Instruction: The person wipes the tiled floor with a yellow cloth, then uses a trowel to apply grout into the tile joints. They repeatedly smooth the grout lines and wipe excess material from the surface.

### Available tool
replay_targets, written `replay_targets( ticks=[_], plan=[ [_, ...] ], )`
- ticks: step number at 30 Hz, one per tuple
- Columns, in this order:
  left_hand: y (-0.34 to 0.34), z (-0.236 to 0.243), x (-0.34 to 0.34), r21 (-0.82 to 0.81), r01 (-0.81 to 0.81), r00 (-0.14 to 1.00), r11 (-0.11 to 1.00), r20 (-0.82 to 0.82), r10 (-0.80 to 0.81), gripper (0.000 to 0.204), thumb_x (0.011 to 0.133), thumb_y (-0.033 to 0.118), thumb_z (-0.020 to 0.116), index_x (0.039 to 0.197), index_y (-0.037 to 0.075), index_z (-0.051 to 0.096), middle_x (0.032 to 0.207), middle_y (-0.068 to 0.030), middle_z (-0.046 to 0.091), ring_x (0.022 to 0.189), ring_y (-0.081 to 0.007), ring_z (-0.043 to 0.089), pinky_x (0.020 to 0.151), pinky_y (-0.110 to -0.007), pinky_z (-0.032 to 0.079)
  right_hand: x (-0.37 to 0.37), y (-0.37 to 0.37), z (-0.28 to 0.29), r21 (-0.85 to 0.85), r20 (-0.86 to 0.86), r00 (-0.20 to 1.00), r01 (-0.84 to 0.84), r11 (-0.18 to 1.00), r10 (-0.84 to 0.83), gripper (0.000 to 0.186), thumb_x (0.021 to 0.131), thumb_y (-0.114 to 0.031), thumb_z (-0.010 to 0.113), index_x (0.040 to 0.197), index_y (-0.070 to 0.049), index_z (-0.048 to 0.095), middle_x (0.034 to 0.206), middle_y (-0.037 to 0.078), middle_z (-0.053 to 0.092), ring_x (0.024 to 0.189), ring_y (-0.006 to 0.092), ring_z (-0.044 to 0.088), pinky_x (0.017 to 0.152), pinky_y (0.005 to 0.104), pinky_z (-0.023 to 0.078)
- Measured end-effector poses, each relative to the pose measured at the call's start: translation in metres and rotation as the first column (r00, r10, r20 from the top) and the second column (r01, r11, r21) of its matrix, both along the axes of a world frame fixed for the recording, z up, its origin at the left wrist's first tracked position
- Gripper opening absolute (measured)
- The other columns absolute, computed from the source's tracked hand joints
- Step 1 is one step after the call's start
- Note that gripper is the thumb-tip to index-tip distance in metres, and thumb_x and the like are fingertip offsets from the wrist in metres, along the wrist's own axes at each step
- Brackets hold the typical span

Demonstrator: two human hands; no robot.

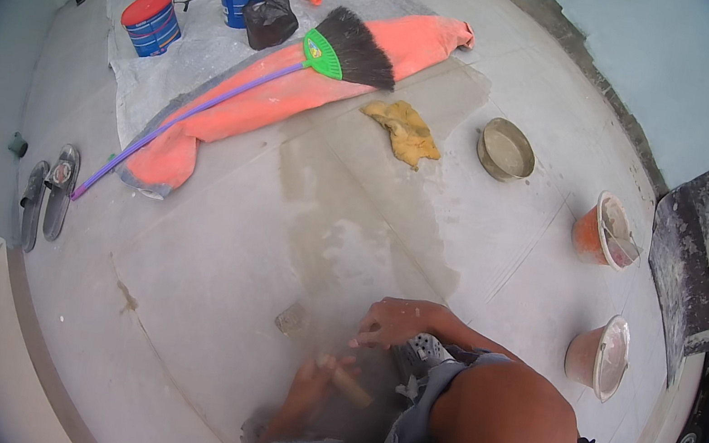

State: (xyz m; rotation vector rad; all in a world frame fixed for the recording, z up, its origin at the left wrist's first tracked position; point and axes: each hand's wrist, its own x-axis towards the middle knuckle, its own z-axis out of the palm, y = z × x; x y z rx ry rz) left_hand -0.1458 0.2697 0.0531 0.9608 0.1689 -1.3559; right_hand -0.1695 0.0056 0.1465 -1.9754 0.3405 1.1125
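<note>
My left hand is low in the middle, its fingers closed on a short tan cylinder like a tube or handle. Just above it, my right hand has its fingers curled inward; whatever they may hold is too blurred to name. Beside the right hand is a grey piece with dark round holes, partly hidden by frayed grey cloth. A small brownish-grey square piece lies on the floor left of my hands. Haze, like dust, blurs the area around both hands.
Two orange buckets and a round metal pan stand right, near a stained dark board. Ahead lie a yellow cloth, a broom on orange fabric, and red-lidded pails. Slippers sit left.
</note>
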Motion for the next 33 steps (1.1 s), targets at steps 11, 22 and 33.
replay_targets(
  ticks=[11, 22, 33],
  plan=[
    [-0.025, 0.045, 0.051, 0.246, -0.190, 0.924, 0.950, 0.372, 0.089, 0.040, 0.110, 0.026, 0.060, 0.139, 0.001, 0.049, 0.118, -0.0106, 0.066, 0.102, -0.0206, 0.068, 0.094, -0.037, 0.056, 0.136, -0.273, -0.168, -0.430, 0.883, 0.469, 0.815, 0.388, -0.007, 0.059, 0.093, -0.025, 0.076, 0.145, -0.005, 0.057, 0.135, 0.022, 0.068, 0.128, 0.0362, 0.062, 0.111, 0.0470, 0.046],
    [-0.050, 0.015, 0.036, 0.210, -0.350, 0.898, 0.913, 0.353, 0.263, 0.039, 0.112, 0.032, 0.055, 0.137, 0.003, 0.051, 0.102, -0.0076, 0.064, 0.081, -0.0154, 0.065, 0.073, -0.032, 0.056, 0.084, -0.073, -0.095, 0.488, 0.353, 0.438, 0.668, 0.562, -0.827, 0.027, 0.101, -0.006, 0.067, 0.126, 0.005, 0.068, 0.111, 0.005, 0.075, 0.097, 0.0090, 0.068, 0.087, 0.0255, 0.055],
    [-0.045, 0.008, 0.024, 0.175, -0.447, 0.770, 0.877, 0.574, 0.279, 0.029, 0.113, 0.022, 0.045, 0.134, 0.001, 0.047, 0.093, -0.0069, 0.061, 0.056, -0.0120, 0.058, 0.049, -0.028, 0.050, 0.068, 0.029, -0.064, 0.621, -0.023, 0.581, 0.646, 0.444, -0.813, 0.041, 0.106, -0.017, 0.056, 0.142, 0.002, 0.060, 0.129, 0.013, 0.070, 0.113, 0.0201, 0.069, 0.094, 0.0360, 0.060]
  ],
)
